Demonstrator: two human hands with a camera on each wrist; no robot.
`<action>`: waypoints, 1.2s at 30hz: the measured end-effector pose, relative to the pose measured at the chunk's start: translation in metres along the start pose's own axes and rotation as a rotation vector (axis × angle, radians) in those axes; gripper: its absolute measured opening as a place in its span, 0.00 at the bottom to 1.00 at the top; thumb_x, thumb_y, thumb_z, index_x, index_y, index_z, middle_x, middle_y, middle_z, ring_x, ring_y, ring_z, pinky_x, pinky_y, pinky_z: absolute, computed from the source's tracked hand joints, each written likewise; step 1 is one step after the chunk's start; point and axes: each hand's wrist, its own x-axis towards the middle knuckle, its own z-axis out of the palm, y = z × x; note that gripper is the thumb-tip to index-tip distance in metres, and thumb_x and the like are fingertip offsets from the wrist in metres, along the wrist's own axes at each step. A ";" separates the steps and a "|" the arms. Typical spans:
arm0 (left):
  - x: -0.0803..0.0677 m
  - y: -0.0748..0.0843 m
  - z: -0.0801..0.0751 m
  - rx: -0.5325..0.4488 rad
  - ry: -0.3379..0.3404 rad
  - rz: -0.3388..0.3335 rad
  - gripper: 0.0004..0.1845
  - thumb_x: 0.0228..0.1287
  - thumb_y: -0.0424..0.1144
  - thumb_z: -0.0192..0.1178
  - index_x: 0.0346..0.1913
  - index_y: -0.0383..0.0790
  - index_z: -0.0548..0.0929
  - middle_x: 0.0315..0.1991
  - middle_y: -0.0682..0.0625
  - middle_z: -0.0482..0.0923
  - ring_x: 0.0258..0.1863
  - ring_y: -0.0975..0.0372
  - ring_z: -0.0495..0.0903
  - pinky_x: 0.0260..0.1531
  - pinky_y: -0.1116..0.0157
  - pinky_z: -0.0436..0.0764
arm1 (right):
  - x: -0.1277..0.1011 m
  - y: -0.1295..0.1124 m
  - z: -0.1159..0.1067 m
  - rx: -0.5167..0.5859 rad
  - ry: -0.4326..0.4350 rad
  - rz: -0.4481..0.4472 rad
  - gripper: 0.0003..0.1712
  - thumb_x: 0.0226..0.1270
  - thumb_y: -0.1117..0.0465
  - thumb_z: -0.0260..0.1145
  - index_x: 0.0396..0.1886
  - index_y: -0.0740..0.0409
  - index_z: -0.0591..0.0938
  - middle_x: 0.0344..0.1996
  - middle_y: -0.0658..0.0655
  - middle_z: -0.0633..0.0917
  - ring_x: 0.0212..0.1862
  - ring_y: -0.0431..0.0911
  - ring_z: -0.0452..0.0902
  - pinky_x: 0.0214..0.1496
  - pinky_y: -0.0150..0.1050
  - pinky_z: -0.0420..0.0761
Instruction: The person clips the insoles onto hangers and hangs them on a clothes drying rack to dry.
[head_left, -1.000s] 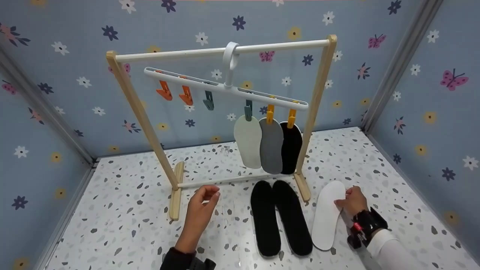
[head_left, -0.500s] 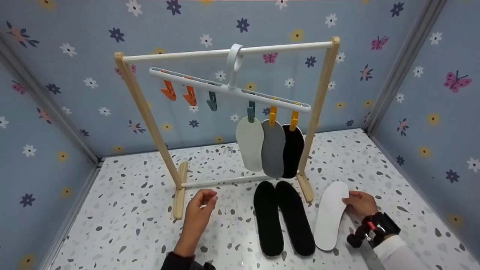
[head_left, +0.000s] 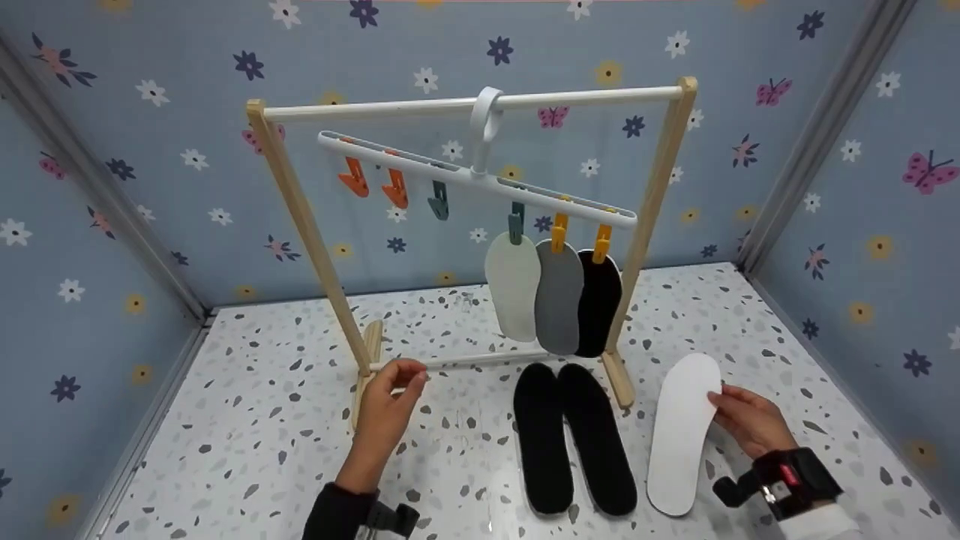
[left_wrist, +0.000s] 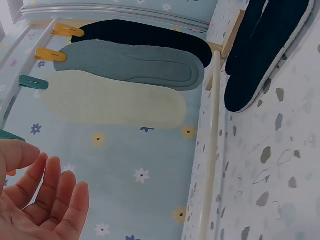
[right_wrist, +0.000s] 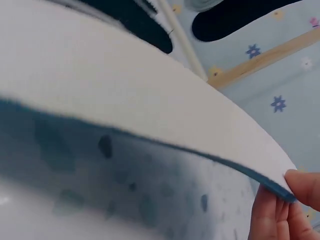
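My right hand pinches the edge of a white insole between thumb and fingers. In the right wrist view the insole stretches across, thumb on its upper face and fingers beneath. My left hand hovers near the rack's left foot, fingers loosely bent, holding nothing; the left wrist view shows the same hand. Two black insoles lie side by side on the speckled surface. From a white clip hanger hang a pale insole, a grey insole and a black insole.
A wooden rack with a white top bar carries the hanger. Two orange clips and a dark green clip on the hanger's left half hold nothing. Patterned walls enclose the speckled surface.
My right hand has shifted right and lifted the white insole off the surface. My left hand has moved slightly up and to the left. The whole head view has drifted a little.
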 end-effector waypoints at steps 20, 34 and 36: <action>0.080 0.079 -0.018 0.113 -0.041 0.259 0.23 0.69 0.41 0.54 0.65 0.39 0.69 0.62 0.47 0.70 0.59 0.56 0.70 0.57 0.57 0.71 | -0.051 -0.025 0.059 0.142 -0.089 -0.230 0.11 0.65 0.73 0.59 0.36 0.55 0.83 0.35 0.50 0.82 0.36 0.40 0.80 0.42 0.31 0.80; 0.111 0.119 -0.004 -0.052 -0.213 0.079 0.29 0.77 0.47 0.35 0.75 0.44 0.43 0.75 0.51 0.44 0.74 0.60 0.42 0.70 0.57 0.46 | -0.067 0.000 0.109 0.045 -0.132 -0.180 0.13 0.63 0.77 0.57 0.37 0.57 0.81 0.34 0.53 0.81 0.36 0.42 0.78 0.41 0.34 0.79; 0.118 0.119 -0.001 -0.077 -0.205 0.072 0.29 0.77 0.47 0.34 0.75 0.46 0.42 0.75 0.53 0.42 0.74 0.60 0.40 0.70 0.57 0.44 | -0.068 0.004 0.115 0.030 -0.176 -0.160 0.12 0.63 0.76 0.57 0.37 0.57 0.81 0.34 0.52 0.82 0.37 0.41 0.78 0.42 0.34 0.79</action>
